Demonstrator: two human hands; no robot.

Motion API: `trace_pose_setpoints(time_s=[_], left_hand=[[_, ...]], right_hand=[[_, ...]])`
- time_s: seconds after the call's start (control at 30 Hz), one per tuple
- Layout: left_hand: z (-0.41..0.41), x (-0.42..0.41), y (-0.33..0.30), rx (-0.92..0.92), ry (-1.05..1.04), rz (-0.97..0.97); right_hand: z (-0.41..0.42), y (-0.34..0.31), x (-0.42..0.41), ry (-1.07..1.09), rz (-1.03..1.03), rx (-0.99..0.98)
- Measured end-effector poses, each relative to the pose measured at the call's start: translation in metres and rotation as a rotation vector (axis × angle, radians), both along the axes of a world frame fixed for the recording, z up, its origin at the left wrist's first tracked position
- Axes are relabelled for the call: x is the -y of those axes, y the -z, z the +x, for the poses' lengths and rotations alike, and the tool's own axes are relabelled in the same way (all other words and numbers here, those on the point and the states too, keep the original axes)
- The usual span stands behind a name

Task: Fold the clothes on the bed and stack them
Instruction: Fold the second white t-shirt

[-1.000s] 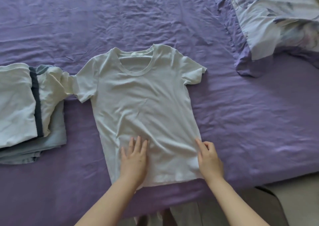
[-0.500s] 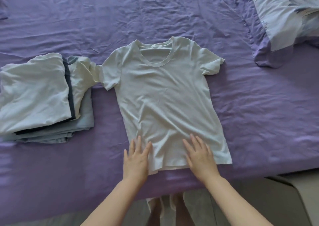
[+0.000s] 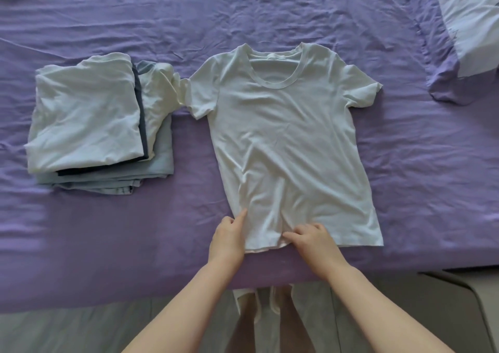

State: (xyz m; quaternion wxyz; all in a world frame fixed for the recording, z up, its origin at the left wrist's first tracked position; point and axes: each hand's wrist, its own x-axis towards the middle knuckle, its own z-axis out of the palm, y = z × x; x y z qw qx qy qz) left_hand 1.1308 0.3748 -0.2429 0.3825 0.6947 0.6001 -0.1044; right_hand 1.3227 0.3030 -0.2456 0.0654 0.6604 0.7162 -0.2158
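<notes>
White tee (image 3: 286, 147) lay flat on purple bed (image 3: 405, 163), soft, light, wrinkly. My left hand (image 3: 229, 236) & right hand (image 3: 313, 238) pinched its hem w/ curled fingers; I'd grab shoulders next.

T-shirt (image 3: 291, 147) flat on bed (image 3: 270, 23), centre; folded stack (image 3: 89, 120) just left of it, touching its sleeve; pillow (image 3: 469, 20) far right; both hands at near hem.

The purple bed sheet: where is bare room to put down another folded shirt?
Bare purple bed sheet lies right of the spread white T-shirt, below the patterned pillow, and beyond the collar. It is crowded left, where the sleeve touches the folded clothes stack.
</notes>
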Motion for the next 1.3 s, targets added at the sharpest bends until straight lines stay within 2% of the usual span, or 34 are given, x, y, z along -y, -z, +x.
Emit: trace_pose_setpoints(time_s=[0.17,0.27,0.33,0.4,0.47,0.57,0.63,0.73,0.83,0.93,1.03,1.13,1.23,1.3], left_hand=[[-0.012,-0.004,-0.001,0.012,0.047,-0.004],[-0.02,-0.012,-0.007,-0.152,0.134,0.052],[-0.026,-0.018,-0.011,-0.236,0.195,0.098],[-0.029,-0.021,-0.012,-0.159,0.168,0.099],[-0.026,-0.024,-0.011,0.006,0.009,0.056],[-0.012,-0.039,-0.006,0.134,-0.323,0.03],[-0.003,-0.052,-0.001,0.142,-0.486,0.027],[0.002,-0.072,0.009,0.018,-0.578,0.024],[-0.004,-0.087,0.012,-0.129,-0.454,-0.011],[-0.019,-0.089,0.008,-0.239,-0.36,0.108],[-0.031,-0.077,0.007,-0.184,-0.276,0.236],[-0.024,-0.058,0.008,-0.053,0.059,0.325],[-0.006,-0.041,0.009,0.028,0.412,0.196],[0.0,-0.033,0.011,0.007,0.513,0.061]], right_hand=[[0.009,0.002,-0.003,0.061,-0.268,-0.16],[0.008,-0.002,-0.017,0.046,-0.383,-0.135],[0.0,-0.004,-0.028,0.048,-0.359,-0.087],[-0.015,-0.004,-0.035,0.112,-0.229,-0.099],[-0.033,0.0,-0.037,0.178,-0.138,-0.196],[-0.054,0.008,-0.032,0.191,-0.16,-0.258],[-0.06,0.013,-0.028,0.172,-0.16,-0.227],[-0.06,0.017,-0.029,0.104,-0.139,-0.2],[-0.058,0.016,-0.034,-0.008,-0.091,-0.143],[-0.058,0.007,-0.036,-0.076,-0.106,-0.078],[-0.055,0.003,-0.032,-0.155,-0.056,-0.033],[-0.047,0.004,-0.03,-0.131,0.017,-0.096],[-0.04,0.002,-0.028,-0.094,-0.09,-0.199],[-0.037,0.004,-0.029,-0.027,-0.249,-0.278]])
